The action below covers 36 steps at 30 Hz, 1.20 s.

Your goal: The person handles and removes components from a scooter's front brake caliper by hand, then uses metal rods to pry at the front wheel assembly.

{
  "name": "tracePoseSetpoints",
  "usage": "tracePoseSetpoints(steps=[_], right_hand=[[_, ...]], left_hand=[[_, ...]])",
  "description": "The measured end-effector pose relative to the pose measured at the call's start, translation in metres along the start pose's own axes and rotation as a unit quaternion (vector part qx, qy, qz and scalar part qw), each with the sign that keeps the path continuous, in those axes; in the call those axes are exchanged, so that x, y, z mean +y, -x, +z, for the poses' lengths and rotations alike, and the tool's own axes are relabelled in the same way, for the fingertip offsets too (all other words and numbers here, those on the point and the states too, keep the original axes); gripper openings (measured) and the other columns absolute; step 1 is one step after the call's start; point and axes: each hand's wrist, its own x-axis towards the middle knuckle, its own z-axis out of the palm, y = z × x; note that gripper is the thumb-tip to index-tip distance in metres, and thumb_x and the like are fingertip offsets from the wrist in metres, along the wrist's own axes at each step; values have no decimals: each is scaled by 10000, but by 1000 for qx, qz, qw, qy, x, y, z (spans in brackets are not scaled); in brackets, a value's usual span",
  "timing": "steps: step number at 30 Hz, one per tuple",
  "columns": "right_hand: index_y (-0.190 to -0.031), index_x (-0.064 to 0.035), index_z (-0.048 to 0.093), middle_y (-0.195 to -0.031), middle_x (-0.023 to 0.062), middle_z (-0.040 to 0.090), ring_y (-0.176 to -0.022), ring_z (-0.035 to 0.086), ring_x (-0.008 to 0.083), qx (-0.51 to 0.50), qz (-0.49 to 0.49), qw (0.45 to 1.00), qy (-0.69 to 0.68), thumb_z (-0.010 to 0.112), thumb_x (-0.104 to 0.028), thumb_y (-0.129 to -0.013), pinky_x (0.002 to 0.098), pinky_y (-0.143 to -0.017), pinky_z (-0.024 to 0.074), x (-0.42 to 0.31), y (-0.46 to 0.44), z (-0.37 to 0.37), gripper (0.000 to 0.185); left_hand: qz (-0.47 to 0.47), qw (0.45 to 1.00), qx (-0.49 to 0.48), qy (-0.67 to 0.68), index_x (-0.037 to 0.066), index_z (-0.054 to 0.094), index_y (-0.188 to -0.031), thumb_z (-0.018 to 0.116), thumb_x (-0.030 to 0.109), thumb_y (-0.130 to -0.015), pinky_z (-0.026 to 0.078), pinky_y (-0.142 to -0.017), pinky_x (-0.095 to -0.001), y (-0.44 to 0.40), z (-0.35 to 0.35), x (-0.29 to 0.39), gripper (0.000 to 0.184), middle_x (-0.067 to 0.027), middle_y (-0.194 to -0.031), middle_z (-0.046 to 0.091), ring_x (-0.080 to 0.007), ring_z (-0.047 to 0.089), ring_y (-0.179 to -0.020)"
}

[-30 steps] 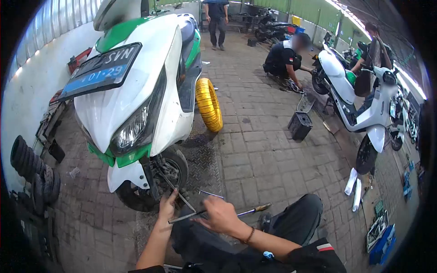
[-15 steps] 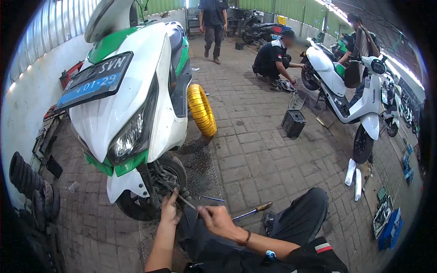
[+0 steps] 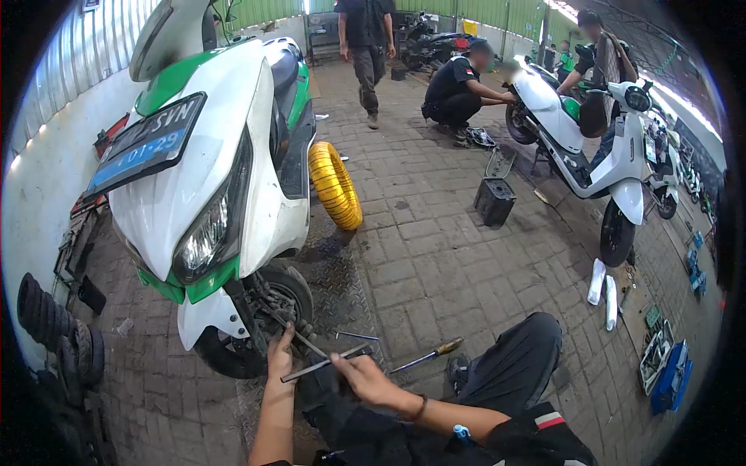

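A white and green scooter stands at the left, its front wheel low beside my hands. My left hand is closed around a thin metal rod that reaches up to the wheel hub. At the rod's lower end a metal bar lies crosswise. My right hand is closed near where the two meet, with its fingers on the crosswise bar. A screwdriver with a wooden-looking handle and a small bent rod lie on the ground past my hands.
A yellow-wrapped tire stands behind the scooter. Another white scooter is at the right, with a person crouching at its rear wheel. One person walks. A black box, blue toolbox and stacked tires stand around.
My right hand has turned the crosswise bar, which now shows its full length. My left hand stays on the rod. The view has shifted, and the person at the back has walked closer.
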Motion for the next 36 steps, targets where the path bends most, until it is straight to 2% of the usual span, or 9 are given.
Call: tracePoseSetpoints(steps=[3,7,10,13,18,21,26,34,36], right_hand=[[-800,13,608,-650,145,570,-641,610,300,232,-522,636,520,708,-355,-793,401,-554,470,-24,24,10,381],[-741,7,608,-593,131,542,-600,602,319,172,-440,716,515,730,-389,-761,400,-551,473,4,-8,2,414],[-830,-17,615,-638,151,585,-609,606,360,29,-103,992,61,669,-416,-804,402,-579,508,3,1,0,403],[-864,-9,612,-685,170,596,-645,625,343,228,-516,664,490,660,-361,-818,405,-568,503,-17,27,8,358],[-890,3,617,-686,154,598,-605,606,340,199,-446,665,565,662,-360,-821,411,-536,482,7,-9,1,373],[-879,39,599,-716,177,618,-608,601,359,3,-8,999,46,648,-378,-838,433,-549,478,3,-6,-5,421],[-968,14,580,-754,176,622,-692,616,365,225,-527,628,527,652,-384,-831,429,-590,494,-12,12,5,427],[-710,6,589,-514,112,522,-486,527,361,17,-58,990,126,615,-373,-863,412,-491,426,-5,-1,-2,409],[-813,8,588,-605,113,557,-552,562,346,216,-529,649,503,668,-365,-809,410,-523,462,-22,27,9,383]], left_hand=[[1,1000,-11,-23,0,524,-1136,635,221,-882,559,-724,-373,-3,-9,-4,355,-115,-961,641,-231,643,-866],[18,1000,5,-4,1,537,-1118,635,219,-883,559,-721,-374,0,-7,-2,335,-117,-952,636,-230,642,-866],[9,1000,14,-6,-8,546,-1097,639,220,-880,557,-719,-371,4,6,11,328,-114,-938,629,-232,640,-860],[9,1000,10,-14,-25,551,-1075,642,218,-878,557,-721,-368,-5,-3,6,326,-112,-934,632,-236,641,-853],[1,999,-29,-15,-27,563,-1066,649,195,-871,564,-740,-381,-7,-9,0,307,-120,-938,645,-243,651,-852],[-4,1000,1,-7,-23,573,-1071,646,183,-872,565,-752,-390,-10,-10,5,296,-121,-942,649,-247,656,-859],[-1,1000,12,-27,-13,579,-1085,639,188,-877,561,-746,-396,-4,-3,4,296,-115,-959,649,-238,654,-866],[21,999,-21,-18,9,552,-1113,623,185,-887,537,-723,-362,-5,-7,10,295,-87,-926,638,-226,642,-832],[23,999,-24,-15,11,542,-1122,620,186,-889,535,-724,-358,-7,-7,8,301,-87,-919,637,-227,642,-828]])
